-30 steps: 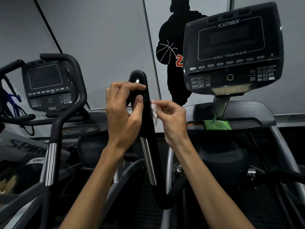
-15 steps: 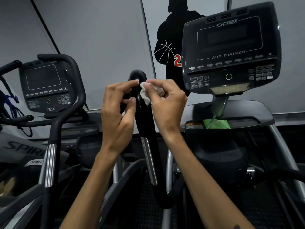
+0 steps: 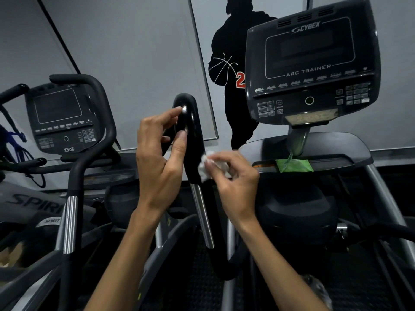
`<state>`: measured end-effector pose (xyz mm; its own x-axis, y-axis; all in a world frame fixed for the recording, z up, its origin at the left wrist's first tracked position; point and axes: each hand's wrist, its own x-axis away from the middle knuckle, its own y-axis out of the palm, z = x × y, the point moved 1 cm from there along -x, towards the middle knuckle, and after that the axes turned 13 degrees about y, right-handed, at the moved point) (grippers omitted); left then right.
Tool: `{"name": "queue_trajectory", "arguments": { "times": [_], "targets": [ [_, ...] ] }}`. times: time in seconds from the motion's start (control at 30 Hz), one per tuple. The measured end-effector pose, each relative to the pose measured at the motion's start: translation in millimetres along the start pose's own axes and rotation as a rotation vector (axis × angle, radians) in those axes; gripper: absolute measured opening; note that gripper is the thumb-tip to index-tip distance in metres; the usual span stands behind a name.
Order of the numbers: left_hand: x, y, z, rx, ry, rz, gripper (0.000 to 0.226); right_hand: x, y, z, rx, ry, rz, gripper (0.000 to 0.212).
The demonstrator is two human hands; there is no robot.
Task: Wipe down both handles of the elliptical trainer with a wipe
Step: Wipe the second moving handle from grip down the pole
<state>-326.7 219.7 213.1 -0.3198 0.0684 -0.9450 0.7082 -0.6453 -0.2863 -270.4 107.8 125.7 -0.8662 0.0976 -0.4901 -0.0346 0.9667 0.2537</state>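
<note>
Your left hand (image 3: 160, 162) holds the glossy black handle (image 3: 190, 133) lightly, fingertips and thumb curled against its rounded top. The handle is a smooth tube, long axis near upright, tip pointing to 12 o'clock, with a chrome strip (image 3: 202, 217) below. Your right hand (image 3: 233, 178) pinches a crumpled white wipe (image 3: 205, 168) against its 3 o'clock side. The console (image 3: 312, 61) stands at 2 o'clock, a green packet (image 3: 294, 165) beneath it.

A dark console shelf (image 3: 350, 153) sits below the Cybex display. A green wipe packet (image 3: 294, 165) lies flat on it.
</note>
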Motion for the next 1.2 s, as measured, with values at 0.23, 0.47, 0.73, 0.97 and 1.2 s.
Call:
{"name": "queue_trajectory", "arguments": {
  "times": [0.23,0.47,0.73,0.97,1.2],
  "targets": [
    [-1,8,6,-0.001,-0.001,-0.015,0.03,-33,15,-19,-0.232,0.099,-0.019,0.01],
    [3,6,4,-0.022,0.033,-0.03,0.026,-6,12,4,-0.2,0.154,0.038,0.009],
    [13,1,0,-0.09,0.064,-0.062,0.029,13,5,-4,-0.094,0.026,0.05,0.008],
    [14,3,2,-0.059,0.01,0.048,0.025,-5,15,-16,-0.077,0.12,0.112,0.004],
    [14,2,0,-0.063,0.004,0.056,0.025,-18,22,-10,-0.141,0.203,0.133,0.01]
  ]
}}
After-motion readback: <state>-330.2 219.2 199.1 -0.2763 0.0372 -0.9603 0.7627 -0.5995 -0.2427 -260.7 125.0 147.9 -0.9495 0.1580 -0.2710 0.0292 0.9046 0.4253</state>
